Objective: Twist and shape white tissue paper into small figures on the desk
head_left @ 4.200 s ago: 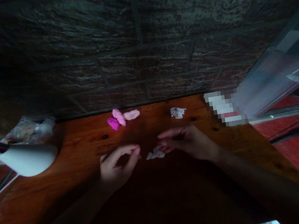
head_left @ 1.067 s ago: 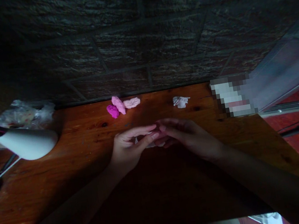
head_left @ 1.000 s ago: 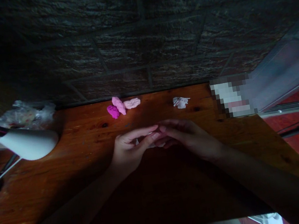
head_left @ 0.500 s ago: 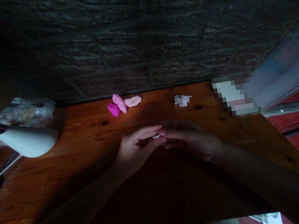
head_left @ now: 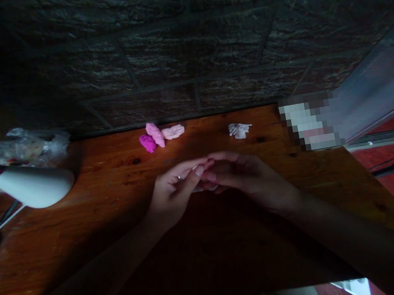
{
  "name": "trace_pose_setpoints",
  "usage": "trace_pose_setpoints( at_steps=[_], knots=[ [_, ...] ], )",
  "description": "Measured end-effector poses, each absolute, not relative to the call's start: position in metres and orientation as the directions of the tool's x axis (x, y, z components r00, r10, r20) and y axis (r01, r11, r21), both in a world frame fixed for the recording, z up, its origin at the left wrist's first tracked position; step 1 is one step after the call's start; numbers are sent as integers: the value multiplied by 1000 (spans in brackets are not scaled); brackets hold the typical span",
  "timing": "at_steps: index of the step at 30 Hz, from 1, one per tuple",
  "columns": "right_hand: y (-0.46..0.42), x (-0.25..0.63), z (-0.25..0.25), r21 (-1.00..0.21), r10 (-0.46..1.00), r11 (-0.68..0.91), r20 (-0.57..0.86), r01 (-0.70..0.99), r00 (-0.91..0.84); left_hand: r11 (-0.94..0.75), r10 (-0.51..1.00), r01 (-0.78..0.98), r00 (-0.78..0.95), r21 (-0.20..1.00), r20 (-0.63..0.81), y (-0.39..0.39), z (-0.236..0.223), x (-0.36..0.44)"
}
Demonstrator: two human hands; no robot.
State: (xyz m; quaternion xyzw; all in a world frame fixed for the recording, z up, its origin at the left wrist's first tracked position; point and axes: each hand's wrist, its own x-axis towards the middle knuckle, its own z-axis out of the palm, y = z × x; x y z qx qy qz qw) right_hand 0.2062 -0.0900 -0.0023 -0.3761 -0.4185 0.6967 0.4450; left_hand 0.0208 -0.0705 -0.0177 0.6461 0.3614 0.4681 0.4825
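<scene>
My left hand (head_left: 175, 186) and my right hand (head_left: 247, 174) meet above the wooden table, fingertips touching. Between their fingers is a small pale piece of modelling clay (head_left: 207, 188), mostly hidden; only a thin whitish edge shows beneath the fingertips. Both hands are closed around it, thumbs toward me. Beyond them, near the wall, lie a magenta clay lump (head_left: 148, 143), a pink clay lump (head_left: 155, 134) and a paler pink clay lump (head_left: 173, 131), close together. Farther right rests a crumpled, ragged whitish piece (head_left: 240, 130), apart from my hands.
On the left of the wooden table (head_left: 118, 221) a white rounded object (head_left: 37, 186) lies beside a crinkled clear plastic bag (head_left: 38, 146) and cables. A blurred-out pale item (head_left: 306, 124) sits at the right edge. A dark stone-patterned wall (head_left: 167, 57) borders the back.
My fingers have shifted on the clay piece: the left thumb has lifted and moved left, and the pale edge now shows lower, under the fingertips. The lumps on the table stay put.
</scene>
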Motion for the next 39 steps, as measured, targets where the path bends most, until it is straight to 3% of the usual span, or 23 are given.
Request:
trace_pose_setpoints(
  at_steps=[8, 20, 30, 39],
  knots=[
    [-91, 205, -4, -922, 948, -219, -124, -320, -292, -114, 942, -119, 302, 986, 146, -71, -18, 21],
    [-97, 200, -8, -983, 968, 31, 75, -180, -240, 13, 960, -201, 277, 979, 44, -72, -16, 24],
    [-97, 202, -7, -980, 970, 0, 48, -198, -237, 106, 952, -234, 306, 966, -31, -78, -9, 26],
    [-98, 204, -3, -966, 965, -18, 51, -257, -259, 55, 936, -268, 350, 962, 44, -75, -13, 24]
  ],
)
